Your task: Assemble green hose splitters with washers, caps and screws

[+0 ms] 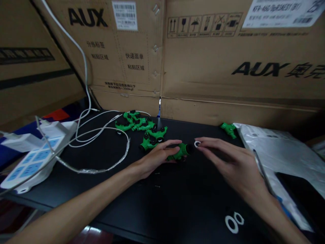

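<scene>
My left hand [162,154] is wrapped round a green hose splitter [180,152], whose dark round opening faces right. Between the thumb and fingertips of my right hand [228,159] is a small white ring washer [197,144], held just to the right of that opening and apart from it. Several more green hose splitters [138,122] with black parts lie piled behind my left hand. Another green splitter [229,129] lies alone at the back right. Two white rings [232,224] rest on the black table [188,203] near its front.
A white power strip [38,159] with plugs and looping white cables [88,171] takes up the left. Cardboard boxes [203,74] stand along the back. At right are a silvery plastic package [269,152] and a black phone-like slab [302,193]. Two tiny screws [157,186] lie near my left hand.
</scene>
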Tool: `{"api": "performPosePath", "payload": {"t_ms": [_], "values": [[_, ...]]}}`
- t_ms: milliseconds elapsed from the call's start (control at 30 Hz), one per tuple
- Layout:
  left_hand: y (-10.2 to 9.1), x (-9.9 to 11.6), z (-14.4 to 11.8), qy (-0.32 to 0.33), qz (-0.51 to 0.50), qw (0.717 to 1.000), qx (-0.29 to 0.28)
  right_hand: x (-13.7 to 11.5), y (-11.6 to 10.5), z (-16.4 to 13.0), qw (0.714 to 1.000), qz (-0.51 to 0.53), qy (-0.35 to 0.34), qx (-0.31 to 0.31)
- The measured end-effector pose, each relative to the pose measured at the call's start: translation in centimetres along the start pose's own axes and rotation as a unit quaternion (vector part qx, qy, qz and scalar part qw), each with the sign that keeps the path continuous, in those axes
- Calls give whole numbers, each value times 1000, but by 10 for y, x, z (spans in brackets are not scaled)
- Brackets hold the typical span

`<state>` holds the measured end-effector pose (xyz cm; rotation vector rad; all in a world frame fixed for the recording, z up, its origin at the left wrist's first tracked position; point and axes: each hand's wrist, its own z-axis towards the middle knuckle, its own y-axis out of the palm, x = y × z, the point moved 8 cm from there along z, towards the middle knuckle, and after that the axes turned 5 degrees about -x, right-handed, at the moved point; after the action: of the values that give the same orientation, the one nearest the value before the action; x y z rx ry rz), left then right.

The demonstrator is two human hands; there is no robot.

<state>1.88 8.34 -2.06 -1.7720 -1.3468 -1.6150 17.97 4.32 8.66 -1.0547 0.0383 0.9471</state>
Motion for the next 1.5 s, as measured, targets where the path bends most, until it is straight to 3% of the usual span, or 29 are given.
{"api": "performPosePath", "payload": {"t_ms": [200,433,633,800,967,1167,1300,1500], "values": [[2,-3,1,-7,-37,999,-23,2,22,-12,999,-9,-53,-2],[1,-6,2,-20,-30,999,-29,-1,27,-14,997,-25,-65,-15],[3,-5,2,-16,-2,999,-39,15,31,-17,997,70,28,-15],[4,-5,1,-15,11,999,-51,35,40,-20,972,190,136,-25],[5,-4,0,-16,5,998,-54,40,39,-23,951,256,175,4],[6,-4,0,-26,0,998,-52,40,36,-23,957,224,182,10],[4,-4,1,-24,34,998,-50,50,42,-25,922,300,243,13],[2,3,1,5,102,994,-41,50,59,-29,869,386,305,-59]]}}
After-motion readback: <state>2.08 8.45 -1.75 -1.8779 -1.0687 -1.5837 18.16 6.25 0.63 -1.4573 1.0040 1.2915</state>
